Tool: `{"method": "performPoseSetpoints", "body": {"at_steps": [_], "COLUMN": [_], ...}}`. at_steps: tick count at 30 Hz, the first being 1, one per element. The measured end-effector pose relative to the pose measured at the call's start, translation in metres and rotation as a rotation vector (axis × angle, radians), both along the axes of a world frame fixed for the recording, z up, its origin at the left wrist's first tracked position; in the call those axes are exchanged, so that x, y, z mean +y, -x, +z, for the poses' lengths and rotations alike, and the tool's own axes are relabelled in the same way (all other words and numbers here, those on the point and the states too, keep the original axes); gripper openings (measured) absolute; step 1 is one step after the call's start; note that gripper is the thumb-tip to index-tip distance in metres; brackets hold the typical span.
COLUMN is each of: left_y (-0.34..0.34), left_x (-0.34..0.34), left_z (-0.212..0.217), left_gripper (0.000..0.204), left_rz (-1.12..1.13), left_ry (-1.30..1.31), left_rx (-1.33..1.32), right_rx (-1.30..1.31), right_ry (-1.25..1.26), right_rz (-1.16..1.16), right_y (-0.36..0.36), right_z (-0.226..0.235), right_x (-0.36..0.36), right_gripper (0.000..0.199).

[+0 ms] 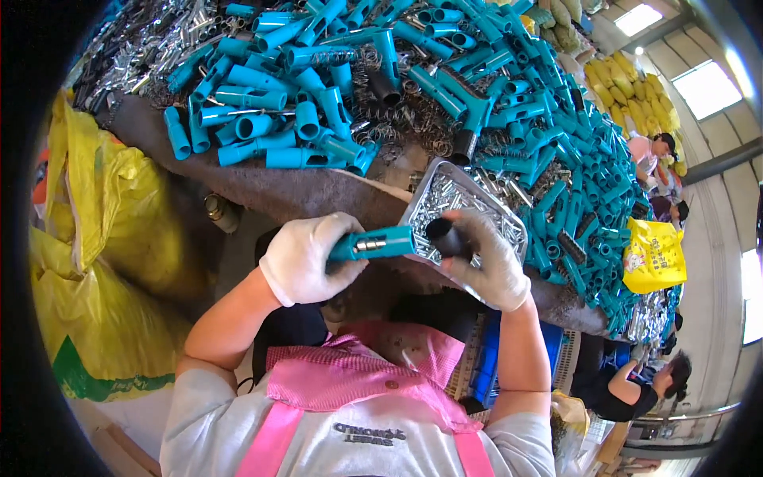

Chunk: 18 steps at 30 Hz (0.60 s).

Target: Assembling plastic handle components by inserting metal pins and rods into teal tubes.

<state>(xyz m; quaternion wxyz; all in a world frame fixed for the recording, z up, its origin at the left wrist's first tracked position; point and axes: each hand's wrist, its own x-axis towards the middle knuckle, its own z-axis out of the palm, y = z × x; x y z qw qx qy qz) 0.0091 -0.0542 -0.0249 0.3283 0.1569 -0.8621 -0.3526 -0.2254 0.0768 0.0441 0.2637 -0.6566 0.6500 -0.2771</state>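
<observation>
My left hand (pixel 304 258), in a white glove, is closed around a teal slotted plastic tube (pixel 391 242). A shiny metal part (pixel 369 245) shows in the tube's slot. My right hand (pixel 499 270), gloved too, grips a short black cylindrical sleeve (pixel 447 238) between thumb and fingers. Its round end faces the tube's right end, with a small gap between the two. Beneath the right hand is a metal tray (pixel 410 208) of small silver pins (pixel 449 193), partly covered by that hand.
A large heap of teal tubes (pixel 270 91) covers the table, with coil springs (pixel 429 131) and metal parts (pixel 163 36) among it. Yellow sacks (pixel 119 207) stand at left. A yellow bag (pixel 653 256) lies at right. A person in black (pixel 636 389) is at lower right.
</observation>
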Motion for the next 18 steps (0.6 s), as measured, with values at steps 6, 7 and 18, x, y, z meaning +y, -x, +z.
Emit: {"method": "performPoseSetpoints", "body": {"at_steps": [6, 7, 18], "left_y": [0.007, 0.007, 0.005], "left_x": [0.006, 0.007, 0.014], "left_z": [0.001, 0.001, 0.003], "left_gripper": [0.032, 0.031, 0.031], "left_rz": [-0.069, -0.065, -0.147], "left_ry": [0.116, 0.121, 0.055], "left_rx": [-0.108, -0.131, -0.253], "right_rx": [0.249, 0.339, 0.285], "right_ry": [0.068, 0.04, 0.076], "right_rz": [0.178, 0.19, 0.184], "right_y": [-0.001, -0.003, -0.015], "right_z": [0.011, 0.013, 0.009], "right_x": [0.004, 0.007, 0.008], "right_gripper": [0.051, 0.051, 0.044]}}
